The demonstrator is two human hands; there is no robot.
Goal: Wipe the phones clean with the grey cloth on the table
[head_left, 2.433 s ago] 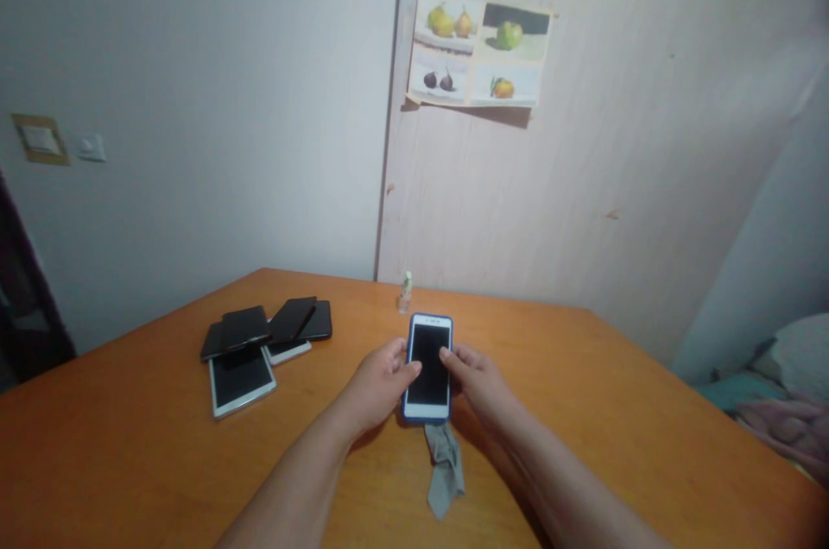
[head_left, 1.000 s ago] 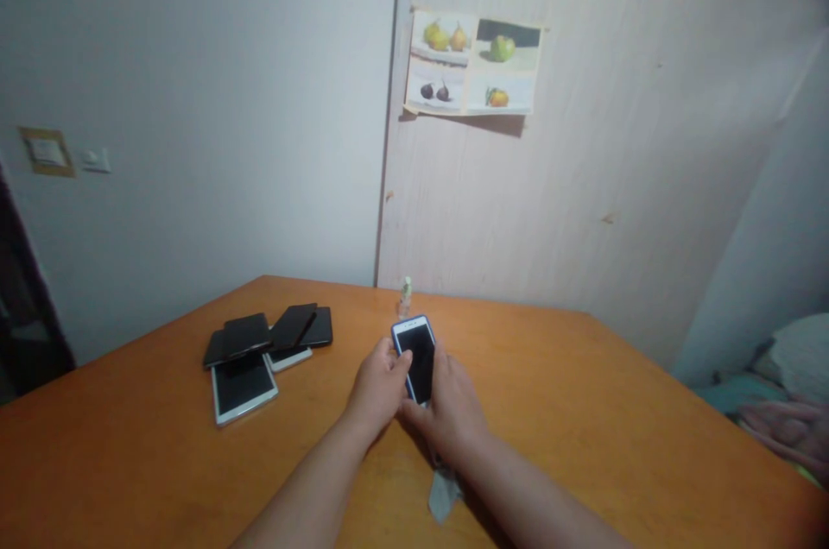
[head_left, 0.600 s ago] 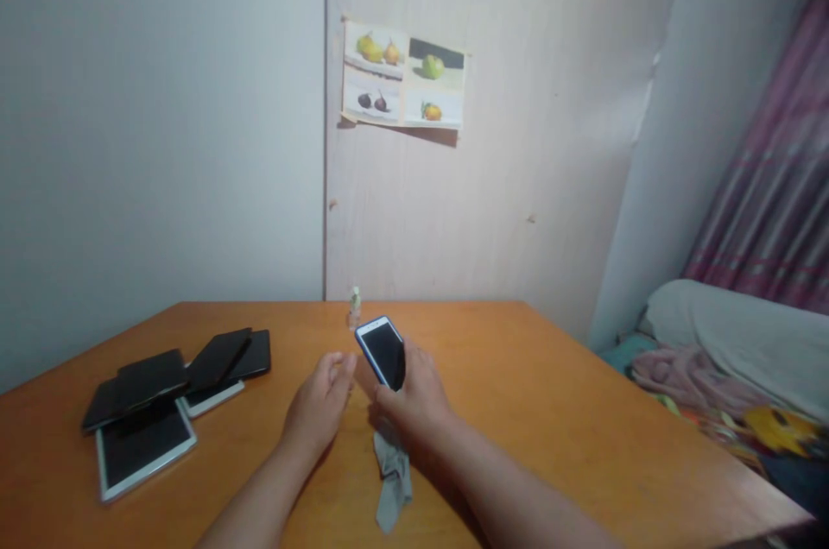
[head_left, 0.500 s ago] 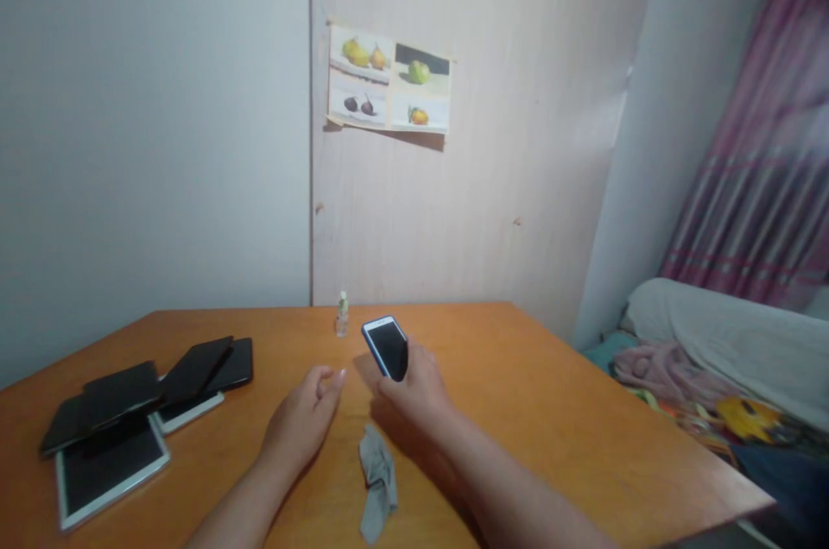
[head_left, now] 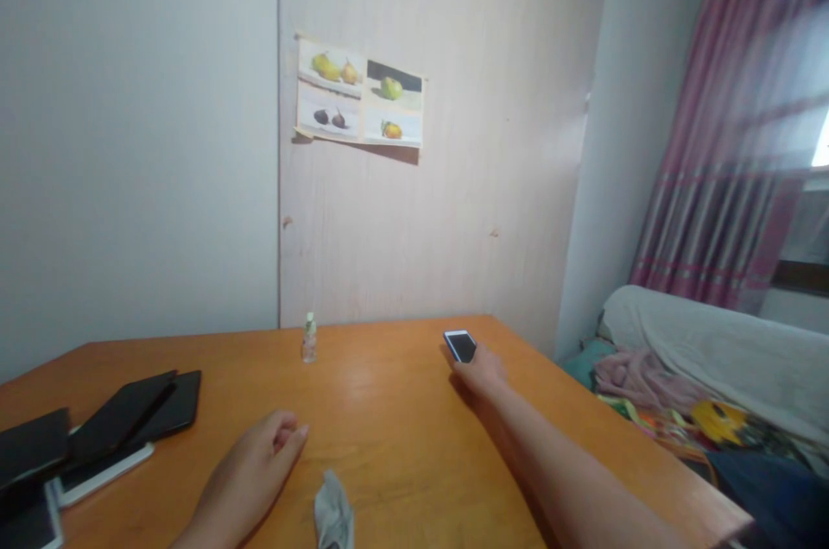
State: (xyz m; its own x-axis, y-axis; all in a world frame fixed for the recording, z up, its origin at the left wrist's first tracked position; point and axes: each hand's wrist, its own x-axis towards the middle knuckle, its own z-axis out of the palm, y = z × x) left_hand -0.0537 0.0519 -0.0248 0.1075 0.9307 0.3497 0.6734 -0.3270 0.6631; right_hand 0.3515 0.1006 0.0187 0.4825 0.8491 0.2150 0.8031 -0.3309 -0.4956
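My right hand (head_left: 483,371) reaches to the far right part of the table and grips a smartphone (head_left: 462,347) by its near right edge. The phone has a dark screen, a white front and a blue case; my fingers hide its lower end. Loosely curled, my left hand (head_left: 262,458) rests over the table at the left, with nothing visible in it. A grey cloth (head_left: 334,514) lies crumpled between my forearms, cut off by the bottom edge. Beyond my left hand stands a small clear bottle (head_left: 309,340) with a pale top.
Several dark and white-framed tablets (head_left: 120,419) lie overlapping on the left of the orange wooden table (head_left: 382,419). Fruit pictures (head_left: 359,94) hang on the wall behind. To the right, past the table edge, is a couch (head_left: 699,329) with a pink blanket (head_left: 641,378).
My right hand has carried the phone away and to the right, lower over the table's far right part. The view has turned rightward. My left hand stays curled near the cloth.
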